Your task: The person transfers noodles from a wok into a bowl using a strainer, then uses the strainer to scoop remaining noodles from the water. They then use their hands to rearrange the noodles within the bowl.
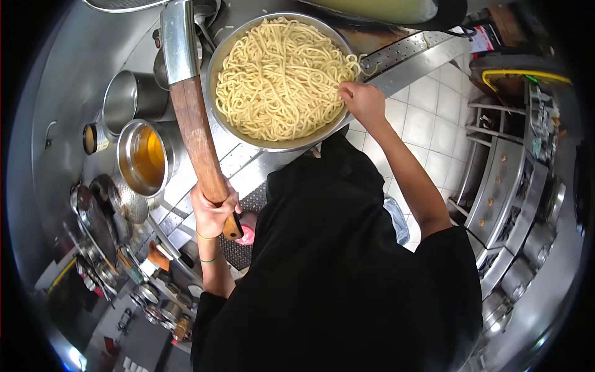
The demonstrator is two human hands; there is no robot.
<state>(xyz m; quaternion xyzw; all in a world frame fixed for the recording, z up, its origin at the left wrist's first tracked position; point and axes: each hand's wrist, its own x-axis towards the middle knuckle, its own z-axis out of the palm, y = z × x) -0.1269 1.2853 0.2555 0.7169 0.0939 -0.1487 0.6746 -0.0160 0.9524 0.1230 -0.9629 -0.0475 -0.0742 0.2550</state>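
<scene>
My left hand (214, 211) is wrapped around the long wooden handle (195, 133) of a strainer. Its metal socket runs up to the strainer's mesh (124, 4), which is cut off by the top edge of the view. A wide round metal bowl (214, 118) is heaped with thick, pale yellow noodles (282, 80). At the bowl's right rim, my right hand (362, 102) has its fingers pinched together against the noodles; the fingertips are partly hidden. A few strands hang over the rim just beyond that hand.
Left of the handle stand a metal pot (127, 102) and a pot of amber liquid (145, 158), with a small jar (94, 138) alongside. A large pan (384, 9) of yellowish liquid is at the top. A stove (496, 192) lines the right, beyond the tiled floor (427, 115).
</scene>
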